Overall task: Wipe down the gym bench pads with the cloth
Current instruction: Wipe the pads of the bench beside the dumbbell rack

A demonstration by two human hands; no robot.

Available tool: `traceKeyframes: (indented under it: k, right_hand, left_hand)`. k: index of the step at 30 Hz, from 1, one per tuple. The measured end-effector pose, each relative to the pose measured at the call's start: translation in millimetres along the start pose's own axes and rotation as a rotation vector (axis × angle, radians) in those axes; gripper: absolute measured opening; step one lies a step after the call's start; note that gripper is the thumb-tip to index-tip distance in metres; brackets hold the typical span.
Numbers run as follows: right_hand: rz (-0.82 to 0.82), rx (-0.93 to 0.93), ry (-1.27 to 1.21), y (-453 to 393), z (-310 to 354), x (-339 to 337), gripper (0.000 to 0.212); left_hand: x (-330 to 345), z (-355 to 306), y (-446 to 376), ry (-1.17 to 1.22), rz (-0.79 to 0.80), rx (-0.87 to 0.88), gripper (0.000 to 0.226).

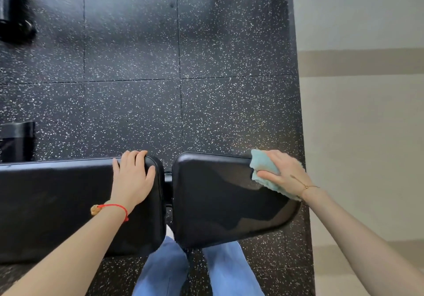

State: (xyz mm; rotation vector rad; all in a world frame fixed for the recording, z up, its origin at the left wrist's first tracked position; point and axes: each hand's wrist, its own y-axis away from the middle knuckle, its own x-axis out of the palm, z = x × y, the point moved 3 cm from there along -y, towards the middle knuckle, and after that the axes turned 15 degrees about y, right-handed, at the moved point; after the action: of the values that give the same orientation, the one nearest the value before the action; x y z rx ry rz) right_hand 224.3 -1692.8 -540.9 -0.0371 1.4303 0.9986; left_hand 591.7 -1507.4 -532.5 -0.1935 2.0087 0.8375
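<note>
I cannot see what joins the two black pads: only a dark strip of frame [168, 186] shows in the gap between them, and the long pad [57, 203] runs off the left edge of my view. The dark equipment [16, 8] at the upper left and a black block [17, 140] below it are cut off and too blurred for me to name. The short pad [218, 199] ends near the wall [367, 135] on the right, with only a narrow band of floor between them; ahead of both pads the floor lies open. My left hand [133, 176] rests on the far right corner of the long pad, fingers [141, 158] relaxed and spread, tips over the far edge. My right hand [282, 174] holds the pale green cloth [263, 169] against the far right corner of the short pad, thumb pressing it down. The floor [183, 66] is black rubber tile flecked white; blue trouser legs [165, 270] stand below the pads.
</note>
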Motion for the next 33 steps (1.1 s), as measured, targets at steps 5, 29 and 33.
traceKeyframes:
  k: [5, 29, 33]
  right_hand:
    - [-0.041, 0.041, 0.004, -11.8, 24.2, -4.4, 0.069]
    - [-0.167, -0.379, 0.143, -162.2, 494.9, 35.7, 0.067]
    - [-0.273, -0.257, 0.134, -122.9, 412.7, 24.0, 0.071]
  left_hand:
    - [-4.5, 12.7, 6.4, 0.045, -0.037, 0.034, 0.046]
    - [-129.9, 307.6, 25.1, -0.062, -0.182, -0.053, 0.065]
    - [-133.6, 324.1, 31.0, -0.065, -0.147, -0.034, 0.066]
